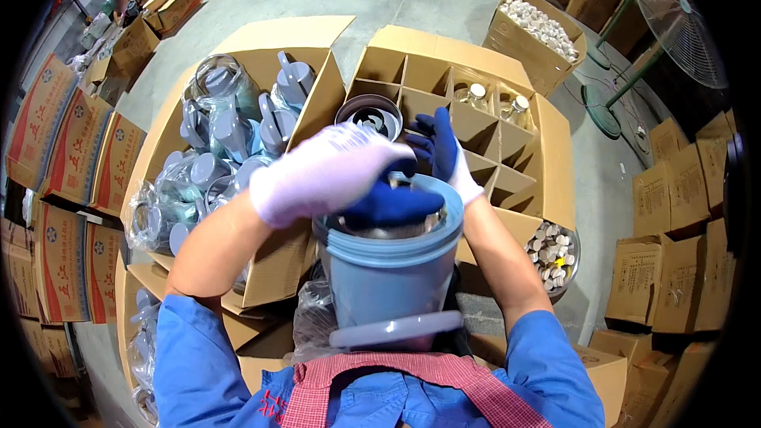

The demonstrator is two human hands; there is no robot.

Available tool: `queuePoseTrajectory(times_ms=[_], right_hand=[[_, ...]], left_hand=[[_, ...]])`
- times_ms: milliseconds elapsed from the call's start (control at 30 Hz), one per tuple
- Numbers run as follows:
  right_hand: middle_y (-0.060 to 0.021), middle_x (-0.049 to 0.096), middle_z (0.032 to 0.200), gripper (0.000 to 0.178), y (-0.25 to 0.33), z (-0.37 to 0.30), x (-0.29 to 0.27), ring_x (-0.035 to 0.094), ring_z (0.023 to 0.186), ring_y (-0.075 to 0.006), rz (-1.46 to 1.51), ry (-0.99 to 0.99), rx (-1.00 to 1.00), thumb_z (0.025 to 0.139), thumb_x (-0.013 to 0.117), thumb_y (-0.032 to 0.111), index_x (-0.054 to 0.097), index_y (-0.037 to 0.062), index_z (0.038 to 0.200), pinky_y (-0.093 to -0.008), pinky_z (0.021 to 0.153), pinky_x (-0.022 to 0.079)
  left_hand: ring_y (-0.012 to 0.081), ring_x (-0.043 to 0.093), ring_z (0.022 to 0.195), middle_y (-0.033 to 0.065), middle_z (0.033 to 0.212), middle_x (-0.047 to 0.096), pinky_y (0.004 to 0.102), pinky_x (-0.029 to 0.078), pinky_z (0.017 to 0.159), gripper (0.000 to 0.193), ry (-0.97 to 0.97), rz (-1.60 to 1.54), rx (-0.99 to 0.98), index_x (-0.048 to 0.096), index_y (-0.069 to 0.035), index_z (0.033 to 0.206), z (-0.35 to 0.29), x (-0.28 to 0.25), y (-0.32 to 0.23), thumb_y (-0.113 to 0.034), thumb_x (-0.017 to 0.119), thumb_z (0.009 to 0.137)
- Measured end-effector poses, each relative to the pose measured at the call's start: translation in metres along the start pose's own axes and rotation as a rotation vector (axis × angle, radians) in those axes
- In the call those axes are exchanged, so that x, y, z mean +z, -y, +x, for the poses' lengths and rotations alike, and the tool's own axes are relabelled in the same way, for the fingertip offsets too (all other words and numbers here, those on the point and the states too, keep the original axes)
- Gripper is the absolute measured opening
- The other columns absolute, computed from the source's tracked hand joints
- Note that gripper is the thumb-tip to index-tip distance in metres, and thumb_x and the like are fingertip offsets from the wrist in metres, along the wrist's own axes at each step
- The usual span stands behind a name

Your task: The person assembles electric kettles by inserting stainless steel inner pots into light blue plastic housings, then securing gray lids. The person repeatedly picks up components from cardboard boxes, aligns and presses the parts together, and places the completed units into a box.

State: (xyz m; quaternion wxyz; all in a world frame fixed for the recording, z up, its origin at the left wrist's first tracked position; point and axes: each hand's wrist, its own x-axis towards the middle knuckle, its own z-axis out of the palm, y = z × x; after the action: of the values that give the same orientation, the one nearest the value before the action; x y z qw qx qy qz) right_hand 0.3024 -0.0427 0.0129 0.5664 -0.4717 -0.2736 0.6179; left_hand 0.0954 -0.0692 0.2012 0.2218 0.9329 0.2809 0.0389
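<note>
A blue-grey plastic bucket (388, 269) stands in front of me, close to my body. My left hand (337, 170), in a white glove with a blue palm, is over the bucket's mouth, its fingers curled; what they hold is hidden and blurred. My right hand (440, 147), gloved alike, is at the bucket's far right rim with its fingers stretched out and nothing in them. Beyond my hands is a dark-rimmed round container (370, 111) with a grey ring inside. A pale grey disc (396, 329) sits low against the bucket's near side.
An open carton (555, 166) with cardboard dividers holds glass bottles (476, 95) with metallic caps. To the left, another carton (261, 36) is full of grey-blue handled lids (230, 131). A tub of small caps (552, 257), a box of white pieces (539, 32) and a standing fan (674, 20) are at right.
</note>
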Motion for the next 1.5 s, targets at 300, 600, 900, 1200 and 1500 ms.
queuePoseTrajectory(times_ms=[300, 600, 900, 1200, 1500], right_hand=[[-0.0244, 0.07, 0.107, 0.036, -0.085, 0.136, -0.013, 0.065, 0.106, -0.042, -0.882, -0.087, -0.269, 0.088, 0.059, 0.019, 0.067, 0.0047, 0.12, -0.0464, 0.093, 0.051], [-0.023, 0.055, 0.136, 0.061, 0.031, 0.081, 0.042, 0.063, 0.112, -0.0321, -1.271, 0.136, -0.942, 0.086, 0.072, 0.021, 0.05, 0.0108, 0.142, -0.037, 0.093, 0.052], [-0.0177, 0.074, 0.104, 0.056, 0.07, 0.004, 0.04, 0.071, 0.088, -0.0226, -0.174, 0.638, -0.163, 0.108, 0.04, 0.044, 0.068, -0.0046, 0.114, -0.0305, 0.083, 0.056], [-0.0235, 0.068, 0.11, 0.081, 0.061, -0.075, 0.02, 0.06, 0.116, -0.0397, 0.045, 0.596, -0.457, 0.106, 0.018, 0.057, 0.07, -0.0047, 0.107, -0.0516, 0.107, 0.043], [-0.0263, 0.052, 0.14, 0.077, 0.073, -0.102, 0.002, 0.052, 0.13, -0.0391, -0.598, 0.387, -0.894, 0.1, 0.036, 0.066, 0.053, 0.0017, 0.139, -0.052, 0.109, 0.042]], left_hand=[[0.0272, 0.049, 0.134, 0.0171, 0.146, 0.049, 0.0359, 0.038, 0.112, 0.044, -0.761, -1.07, -0.248, 0.049, -0.002, 0.142, 0.042, 0.114, 0.201, -0.003, 0.052, 0.098], [0.0192, 0.063, 0.11, 0.0104, 0.122, 0.065, 0.0346, 0.05, 0.096, 0.054, -1.019, -1.15, -0.205, 0.054, 0.002, 0.134, 0.076, 0.099, 0.159, -0.016, 0.074, 0.087], [0.0221, 0.056, 0.125, 0.0132, 0.133, 0.06, 0.0372, 0.043, 0.108, 0.073, -1.048, -0.832, -0.008, 0.052, 0.002, 0.138, 0.032, 0.057, 0.095, -0.003, 0.079, 0.071], [0.0367, 0.071, 0.102, 0.0234, 0.106, 0.072, 0.043, 0.054, 0.091, 0.043, -0.546, -0.581, 0.26, 0.075, -0.003, 0.11, -0.029, 0.017, -0.001, -0.027, 0.077, 0.075], [0.0412, 0.064, 0.113, 0.0251, 0.123, 0.065, 0.0458, 0.051, 0.097, 0.058, -0.675, 0.016, 0.229, 0.063, -0.002, 0.126, -0.032, 0.021, -0.017, -0.032, 0.079, 0.079]])
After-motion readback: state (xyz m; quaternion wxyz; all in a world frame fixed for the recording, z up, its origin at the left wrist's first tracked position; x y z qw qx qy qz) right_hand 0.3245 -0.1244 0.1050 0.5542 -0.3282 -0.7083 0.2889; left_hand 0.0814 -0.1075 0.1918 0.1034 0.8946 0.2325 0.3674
